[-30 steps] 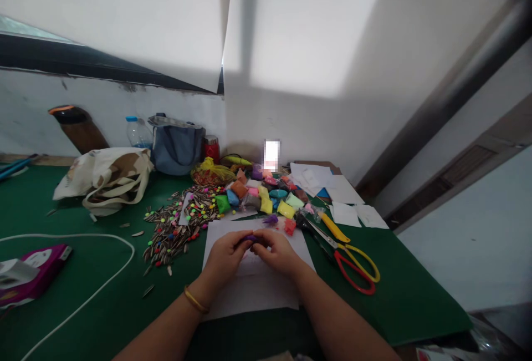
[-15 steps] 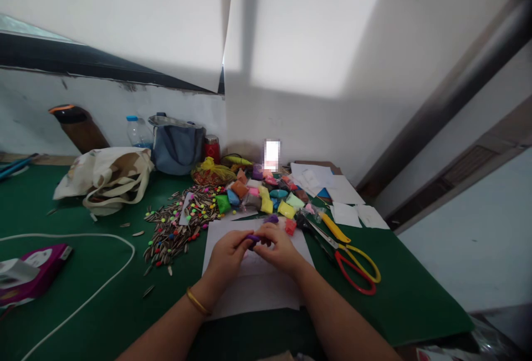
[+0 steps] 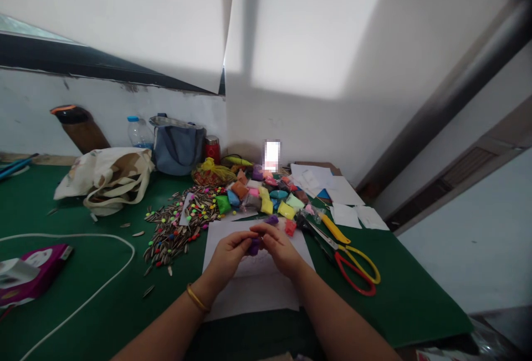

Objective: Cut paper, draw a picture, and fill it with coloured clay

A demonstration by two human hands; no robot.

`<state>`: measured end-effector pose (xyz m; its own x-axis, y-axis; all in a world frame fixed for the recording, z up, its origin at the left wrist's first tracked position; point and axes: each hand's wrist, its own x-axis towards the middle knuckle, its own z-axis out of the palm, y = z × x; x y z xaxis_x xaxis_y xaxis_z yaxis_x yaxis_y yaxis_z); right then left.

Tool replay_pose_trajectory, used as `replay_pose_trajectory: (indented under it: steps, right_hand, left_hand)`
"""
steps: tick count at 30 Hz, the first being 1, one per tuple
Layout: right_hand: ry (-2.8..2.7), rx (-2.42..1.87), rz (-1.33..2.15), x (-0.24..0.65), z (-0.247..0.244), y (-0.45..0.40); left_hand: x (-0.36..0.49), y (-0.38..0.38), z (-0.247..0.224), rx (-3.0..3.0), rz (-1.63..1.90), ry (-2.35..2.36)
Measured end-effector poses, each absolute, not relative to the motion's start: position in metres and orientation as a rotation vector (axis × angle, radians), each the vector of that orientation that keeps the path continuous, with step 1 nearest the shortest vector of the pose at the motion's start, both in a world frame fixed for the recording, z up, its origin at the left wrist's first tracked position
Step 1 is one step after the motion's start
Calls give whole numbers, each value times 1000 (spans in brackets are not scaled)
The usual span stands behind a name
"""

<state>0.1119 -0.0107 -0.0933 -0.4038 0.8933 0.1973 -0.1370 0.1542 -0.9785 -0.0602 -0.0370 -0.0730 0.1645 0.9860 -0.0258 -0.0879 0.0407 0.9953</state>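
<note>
A small purple clay piece (image 3: 253, 247) is held above the white paper (image 3: 266, 289) at the middle of the table. My left hand (image 3: 228, 253) pinches it between thumb and fingers. My right hand (image 3: 280, 247) touches its right side, fingers curled and pressed near the left fingertips; part of the piece is hidden by them. Just behind the hands lies another purple lump (image 3: 271, 219), beside a coral red packet (image 3: 290, 227). Farther back is a heap of wrapped colored clay packets, among them a yellow one (image 3: 286, 209).
Striped seeds with colored beads (image 3: 174, 233) spread left of the paper. Scissors (image 3: 353, 264) and a yellow-handled cutter (image 3: 336, 229) lie to the right. Bags (image 3: 177, 147), bottles and a red jar (image 3: 212, 150) stand behind. A white cable (image 3: 97, 291) curves at the left.
The purple piece has turned and now hangs lower below the fingertips. My right fingers have shifted left over it, closer to my left fingertips.
</note>
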Motion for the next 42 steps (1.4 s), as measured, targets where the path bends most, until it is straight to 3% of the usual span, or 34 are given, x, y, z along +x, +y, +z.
replay_pose_trajectory:
  steps: [6, 12, 22, 33, 42]
  right_hand:
    - [-1499, -772, 1519, 105, -95, -12]
    - [-1629, -877, 1200, 106, -98, -12]
    - [-1637, -946, 1041, 103, -91, -14]
    - [-1517, -788, 1399, 103, -91, -16]
    - [-1659, -882, 1178, 107, -94, -12]
  left_hand:
    - [-58, -38, -72, 1070, 1081, 935]
    - [-60, -38, -76, 909, 1052, 820]
    - [-57, -39, -78, 874, 1011, 686]
    - [-56, -39, -78, 860, 1088, 790]
    - [-58, -40, -73, 648, 981, 512]
